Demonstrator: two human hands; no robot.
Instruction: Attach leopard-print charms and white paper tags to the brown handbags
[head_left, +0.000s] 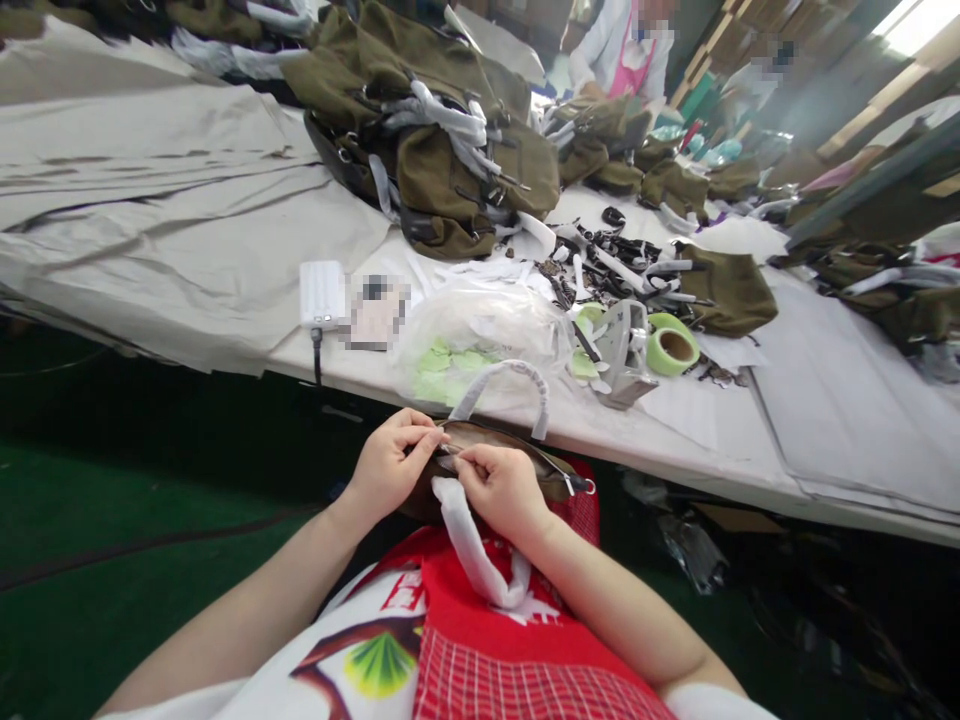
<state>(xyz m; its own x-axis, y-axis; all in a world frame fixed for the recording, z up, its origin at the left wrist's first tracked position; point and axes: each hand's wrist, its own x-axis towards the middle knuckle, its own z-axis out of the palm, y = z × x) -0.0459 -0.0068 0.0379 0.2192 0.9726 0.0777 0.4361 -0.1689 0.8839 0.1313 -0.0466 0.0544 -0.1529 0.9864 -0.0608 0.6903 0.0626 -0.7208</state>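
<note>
Olive fabric handbag [553, 474], zip open, at worktop's [720, 440] near edge, over the lap; pale lining visible inside. Left hand [504, 490] and right hand [397, 462] both pinch its opening edge, fingertips close together. Two curved handles, wrapped in white film: one arches toward worktop, one hangs over red apron [495, 630]. Beyond, near same edge: clear crumpled plastic bag [480, 325] containing light-green paper pieces; metal tape dispenser [622, 350] beside round green tape roll [673, 345].

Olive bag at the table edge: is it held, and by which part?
Yes: the left hand and right hand pinch the olive bag at its zippered top opening, between the two wrapped handles.
</note>
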